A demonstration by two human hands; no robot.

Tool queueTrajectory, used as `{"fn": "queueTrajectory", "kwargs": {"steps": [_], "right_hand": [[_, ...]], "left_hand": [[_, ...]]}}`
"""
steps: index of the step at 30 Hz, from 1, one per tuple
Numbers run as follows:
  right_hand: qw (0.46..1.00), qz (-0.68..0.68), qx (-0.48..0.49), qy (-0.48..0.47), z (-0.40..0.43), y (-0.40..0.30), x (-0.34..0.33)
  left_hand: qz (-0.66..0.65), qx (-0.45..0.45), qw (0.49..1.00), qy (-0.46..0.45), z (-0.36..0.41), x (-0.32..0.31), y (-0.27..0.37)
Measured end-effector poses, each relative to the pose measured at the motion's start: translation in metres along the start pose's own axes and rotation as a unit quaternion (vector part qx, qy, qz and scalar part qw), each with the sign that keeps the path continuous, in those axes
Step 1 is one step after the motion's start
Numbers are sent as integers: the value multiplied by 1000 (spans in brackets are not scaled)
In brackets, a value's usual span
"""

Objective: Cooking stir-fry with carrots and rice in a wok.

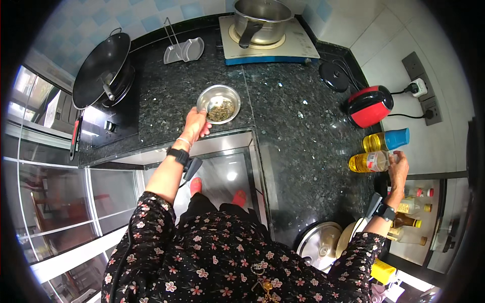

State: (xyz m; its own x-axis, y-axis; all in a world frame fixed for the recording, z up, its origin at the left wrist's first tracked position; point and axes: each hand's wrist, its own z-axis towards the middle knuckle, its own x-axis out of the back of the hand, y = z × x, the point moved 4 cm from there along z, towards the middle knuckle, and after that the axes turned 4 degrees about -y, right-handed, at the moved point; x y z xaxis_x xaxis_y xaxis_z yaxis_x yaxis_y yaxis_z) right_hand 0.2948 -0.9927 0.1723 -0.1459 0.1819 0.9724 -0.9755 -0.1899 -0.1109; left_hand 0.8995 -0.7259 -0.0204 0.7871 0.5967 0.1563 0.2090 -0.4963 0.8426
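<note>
My left hand (197, 124) grips the near left rim of a small stainless steel bowl (219, 103) on the dark stone worktop. Small brownish-green pieces of food lie in the bowl. Over at the right, my right hand (398, 168) is closed around the top end of a clear bottle of yellow oil (368, 162), which has a red and white label. Just beyond it stands another container of yellow liquid with a blue upper part (397, 139). Whether the oil bottle touches the worktop is not clear.
A wok (102, 70) is on the left hob. At the back are a grey utensil rest (184, 50) and a steel pot (262, 21) on an induction cooker (273, 59). A red kettle (369, 106), steel lids (320, 242) and shelved bottles (407, 219) are at right.
</note>
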Motion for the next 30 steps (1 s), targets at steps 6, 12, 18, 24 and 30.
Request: {"fn": "queueTrajectory", "kwargs": {"steps": [6, 12, 18, 24, 30], "right_hand": [[970, 160, -179, -30, 13, 54, -25], [976, 139, -157, -50, 9, 21, -17], [977, 130, -155, -63, 8, 1, -7], [952, -246, -137, 116, -8, -64, 19], [840, 441, 280, -144, -146, -439, -12]], "left_hand": [[-51, -19, 998, -12, -3, -1, 6], [31, -86, 995, 50, -42, 35, 18], [123, -128, 982, 67, -70, 69, 23], [158, -107, 977, 95, -90, 94, 15], [204, -127, 963, 120, -89, 122, -2]]}}
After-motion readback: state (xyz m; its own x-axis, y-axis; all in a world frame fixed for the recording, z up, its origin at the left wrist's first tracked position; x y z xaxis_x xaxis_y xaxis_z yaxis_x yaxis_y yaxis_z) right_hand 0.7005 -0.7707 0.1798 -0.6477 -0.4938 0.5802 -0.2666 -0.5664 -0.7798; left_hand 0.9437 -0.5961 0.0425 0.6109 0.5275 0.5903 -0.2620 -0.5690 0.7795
